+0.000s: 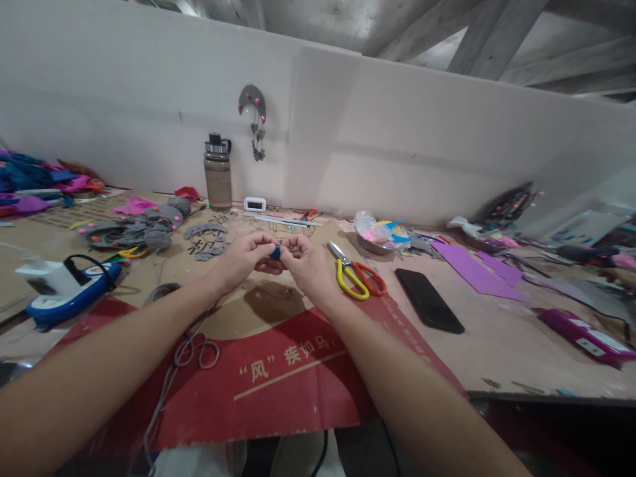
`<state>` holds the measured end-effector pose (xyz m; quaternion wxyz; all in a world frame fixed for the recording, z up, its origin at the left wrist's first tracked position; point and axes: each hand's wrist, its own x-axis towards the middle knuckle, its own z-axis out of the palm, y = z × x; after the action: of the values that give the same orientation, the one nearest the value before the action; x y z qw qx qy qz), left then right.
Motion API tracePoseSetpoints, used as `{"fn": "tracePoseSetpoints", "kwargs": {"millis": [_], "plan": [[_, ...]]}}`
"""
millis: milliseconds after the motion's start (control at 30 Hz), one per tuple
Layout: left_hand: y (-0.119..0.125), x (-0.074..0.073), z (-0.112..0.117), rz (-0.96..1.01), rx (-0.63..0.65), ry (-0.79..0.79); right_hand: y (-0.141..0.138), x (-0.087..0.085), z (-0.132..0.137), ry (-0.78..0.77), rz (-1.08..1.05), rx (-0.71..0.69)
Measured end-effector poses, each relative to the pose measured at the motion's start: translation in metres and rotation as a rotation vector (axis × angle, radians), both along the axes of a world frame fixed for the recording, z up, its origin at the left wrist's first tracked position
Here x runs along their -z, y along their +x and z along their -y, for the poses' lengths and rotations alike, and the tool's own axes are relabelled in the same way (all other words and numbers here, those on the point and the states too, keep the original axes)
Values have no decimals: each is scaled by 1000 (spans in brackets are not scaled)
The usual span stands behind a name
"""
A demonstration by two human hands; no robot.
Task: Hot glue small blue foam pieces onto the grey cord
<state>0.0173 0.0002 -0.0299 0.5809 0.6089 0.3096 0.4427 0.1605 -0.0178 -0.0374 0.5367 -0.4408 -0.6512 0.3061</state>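
Observation:
My left hand (244, 258) and my right hand (308, 262) meet above the middle of the table, fingers curled together. Both pinch a small dark blue piece (275, 252) between their fingertips; its exact shape is too small to tell. Below them lies a flattened brown and red cardboard sheet (278, 371). Scissors with one yellow and one orange handle (355, 273) lie just right of my right hand. Grey felt cut-outs (206, 240) lie just beyond my left hand.
A black phone (428, 299) lies right of the scissors. Purple sheets (470, 268), a metal bowl with scraps (380, 235), a water bottle (217, 173), a blue and white device with charger (67, 288), a grey cord (196, 351) and a purple case (586, 334) surround the work spot.

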Motion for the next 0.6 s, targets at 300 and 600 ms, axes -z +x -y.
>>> {"fn": "tracePoseSetpoints", "kwargs": {"millis": [300, 600], "plan": [[-3, -3, 0, 121, 89, -126, 1, 1, -2, -37, -57, -3], [-3, -3, -4, -51, 0, -17, 2, 3, -5, -11, -77, 8]]}}
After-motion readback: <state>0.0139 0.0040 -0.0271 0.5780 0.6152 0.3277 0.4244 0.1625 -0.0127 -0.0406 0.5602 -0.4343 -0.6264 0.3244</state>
